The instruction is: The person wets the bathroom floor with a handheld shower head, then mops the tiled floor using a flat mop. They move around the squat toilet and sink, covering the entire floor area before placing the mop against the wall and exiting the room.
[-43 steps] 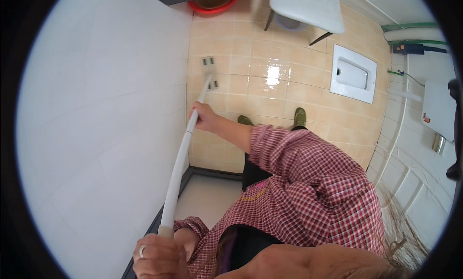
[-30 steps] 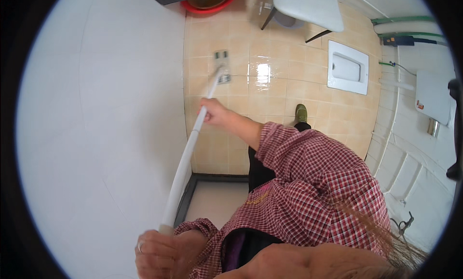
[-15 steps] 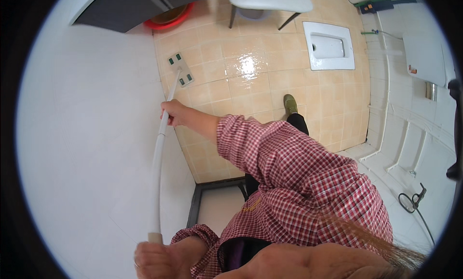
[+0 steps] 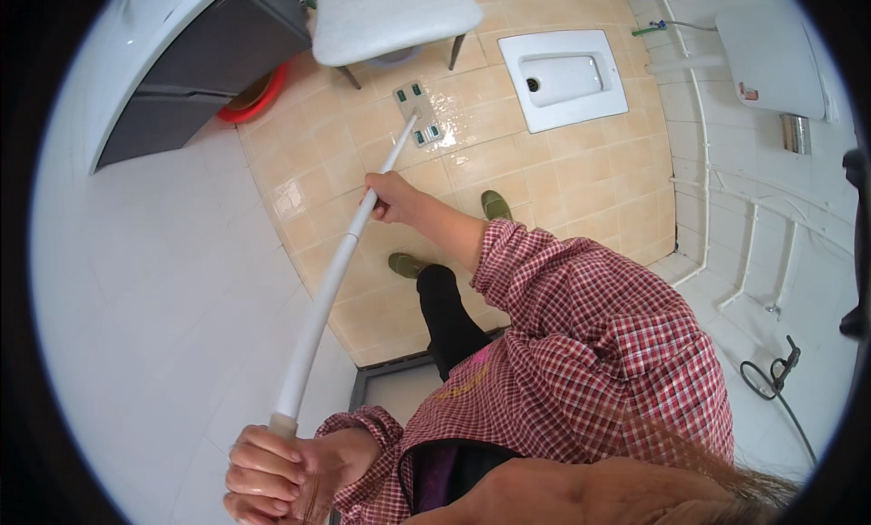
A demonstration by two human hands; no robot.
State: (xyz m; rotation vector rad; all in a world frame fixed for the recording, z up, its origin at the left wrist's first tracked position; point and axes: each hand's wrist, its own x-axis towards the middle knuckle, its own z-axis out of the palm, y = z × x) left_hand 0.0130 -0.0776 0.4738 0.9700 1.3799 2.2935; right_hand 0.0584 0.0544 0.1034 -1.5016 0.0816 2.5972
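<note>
A flat mop (image 4: 331, 294) with a long white handle runs slantwise from the lower left to the tiled floor. My left hand (image 4: 268, 475) is wrapped round the upper end of the handle, at its pale grip. Farther down, my right hand (image 4: 388, 196) is closed round the same handle. The rectangular mop head (image 4: 417, 113), with green clips on its top, lies flat on the floor near a wet shine. Its underside is hidden.
A white chair (image 4: 399, 26) stands just beyond the mop head, with a basin partly hidden under it. A white squat toilet (image 4: 567, 78) is set in the floor to the right. A red basin (image 4: 256, 97) sits by the dark cabinet (image 4: 204, 67). My green shoes (image 4: 495, 206) are close by.
The mop head has moved right across the floor, away from the left wall, with my right hand following. A second shoe now shows, and the view has shifted.
</note>
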